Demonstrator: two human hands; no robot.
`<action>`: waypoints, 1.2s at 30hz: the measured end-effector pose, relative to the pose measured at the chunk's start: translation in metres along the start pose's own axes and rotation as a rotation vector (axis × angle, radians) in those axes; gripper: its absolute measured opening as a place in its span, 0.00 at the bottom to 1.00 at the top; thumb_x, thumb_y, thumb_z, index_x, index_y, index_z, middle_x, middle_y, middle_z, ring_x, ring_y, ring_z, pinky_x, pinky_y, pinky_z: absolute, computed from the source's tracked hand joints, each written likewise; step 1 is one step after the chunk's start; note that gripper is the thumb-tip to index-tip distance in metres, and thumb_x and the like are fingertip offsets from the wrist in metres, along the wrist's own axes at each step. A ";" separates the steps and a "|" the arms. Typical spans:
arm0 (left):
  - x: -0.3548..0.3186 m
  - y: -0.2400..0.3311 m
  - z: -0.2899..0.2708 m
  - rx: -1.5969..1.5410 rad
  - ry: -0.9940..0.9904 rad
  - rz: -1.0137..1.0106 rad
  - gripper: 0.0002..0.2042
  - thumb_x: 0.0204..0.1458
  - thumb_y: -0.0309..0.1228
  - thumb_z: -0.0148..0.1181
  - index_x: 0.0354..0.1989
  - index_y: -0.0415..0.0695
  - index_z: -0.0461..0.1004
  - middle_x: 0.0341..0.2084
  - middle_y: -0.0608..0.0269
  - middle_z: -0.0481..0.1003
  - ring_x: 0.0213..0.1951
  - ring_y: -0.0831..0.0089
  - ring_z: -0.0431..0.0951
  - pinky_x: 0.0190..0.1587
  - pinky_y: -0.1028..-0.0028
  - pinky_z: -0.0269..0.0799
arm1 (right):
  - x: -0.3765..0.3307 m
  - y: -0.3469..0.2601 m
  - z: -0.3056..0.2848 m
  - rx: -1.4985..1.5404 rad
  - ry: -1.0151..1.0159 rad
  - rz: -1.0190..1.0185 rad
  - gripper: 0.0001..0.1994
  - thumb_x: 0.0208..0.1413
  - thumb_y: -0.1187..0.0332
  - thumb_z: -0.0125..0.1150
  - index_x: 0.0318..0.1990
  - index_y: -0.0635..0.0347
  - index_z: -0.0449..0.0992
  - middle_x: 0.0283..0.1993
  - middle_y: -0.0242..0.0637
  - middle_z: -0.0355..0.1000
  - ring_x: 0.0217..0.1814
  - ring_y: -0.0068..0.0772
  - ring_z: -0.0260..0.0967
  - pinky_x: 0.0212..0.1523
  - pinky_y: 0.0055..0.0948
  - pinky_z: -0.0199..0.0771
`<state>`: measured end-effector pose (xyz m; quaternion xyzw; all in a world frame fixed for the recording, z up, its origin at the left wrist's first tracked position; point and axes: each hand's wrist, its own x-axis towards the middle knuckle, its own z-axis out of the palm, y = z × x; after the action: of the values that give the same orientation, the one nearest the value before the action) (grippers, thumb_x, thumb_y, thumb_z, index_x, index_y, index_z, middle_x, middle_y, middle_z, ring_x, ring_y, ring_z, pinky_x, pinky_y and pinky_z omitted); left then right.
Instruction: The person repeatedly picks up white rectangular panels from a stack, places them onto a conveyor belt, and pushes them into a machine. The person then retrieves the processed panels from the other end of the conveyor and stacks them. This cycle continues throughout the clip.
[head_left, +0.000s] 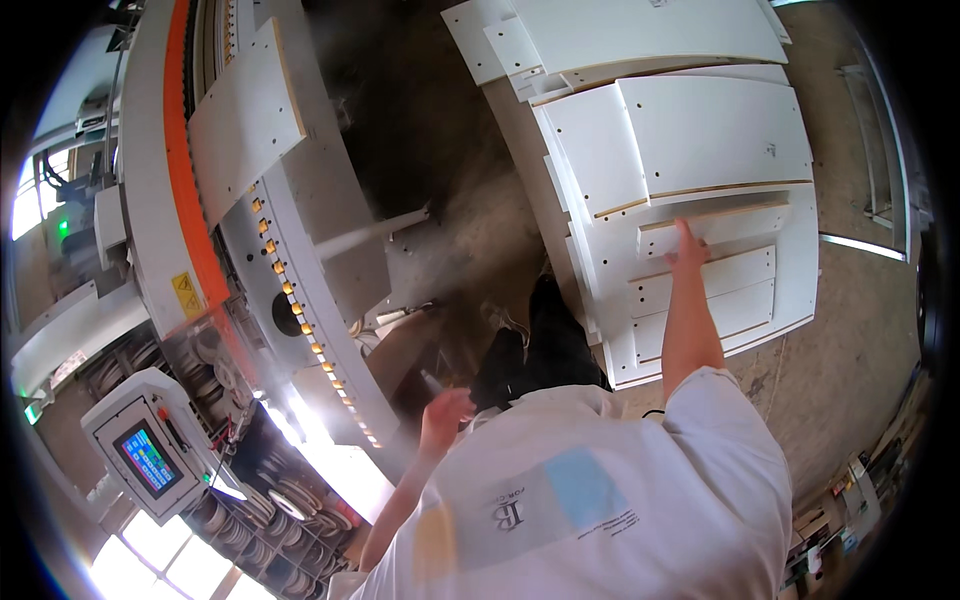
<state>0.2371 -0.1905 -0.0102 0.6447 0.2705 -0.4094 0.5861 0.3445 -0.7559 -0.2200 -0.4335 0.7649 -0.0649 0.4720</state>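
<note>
My right hand (687, 246) reaches out over a stack of white drilled panels and grips the near side of a narrow white board (742, 220). Its fingers lie over that board's edge, which is raw and brown along the top. Just nearer lie two more narrow white strips (715, 280), side by side on a large white panel (800, 285). My left hand (447, 415) is low beside my body, near the machine side. It is smeared, and its fingers do not show clearly; a small pale thing (430, 381) is close to it.
On the left runs a long machine with an orange strip (190, 200) and a row of yellow rollers (290, 288). A white panel (250, 125) lies on it. A control screen (148, 457) stands near racks of coiled edging (275, 525). More white panels (650, 35) are stacked farther off.
</note>
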 end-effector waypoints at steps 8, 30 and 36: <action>0.029 0.100 0.049 0.363 -0.073 0.309 0.14 0.60 0.31 0.60 0.52 0.40 0.76 0.42 0.56 0.80 0.44 0.69 0.81 0.47 0.71 0.77 | -0.101 0.058 -0.067 0.590 -0.831 -0.256 0.40 0.52 0.75 0.67 0.70 0.49 0.49 0.64 0.31 0.63 0.64 0.36 0.63 0.58 0.44 0.72; -0.080 -0.051 -0.156 0.570 0.807 0.877 0.29 0.31 0.37 0.81 0.44 0.48 0.73 0.58 0.47 0.69 0.59 0.46 0.68 0.61 0.53 0.65 | -0.416 0.185 -0.060 -0.550 -1.661 -0.847 0.38 0.55 0.67 0.73 0.68 0.60 0.56 0.69 0.49 0.63 0.67 0.41 0.65 0.62 0.41 0.70; -0.108 -0.113 -0.243 0.549 1.167 0.763 0.26 0.31 0.38 0.78 0.42 0.46 0.75 0.58 0.50 0.70 0.58 0.48 0.67 0.61 0.53 0.63 | -0.375 0.222 -0.063 -0.652 -1.470 -0.863 0.31 0.55 0.70 0.72 0.64 0.63 0.64 0.61 0.48 0.71 0.56 0.35 0.74 0.57 0.37 0.76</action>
<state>0.1382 0.0799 0.0152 0.9293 0.1833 0.1779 0.2667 0.2291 -0.3671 -0.0486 -0.7261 0.0231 0.2761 0.6293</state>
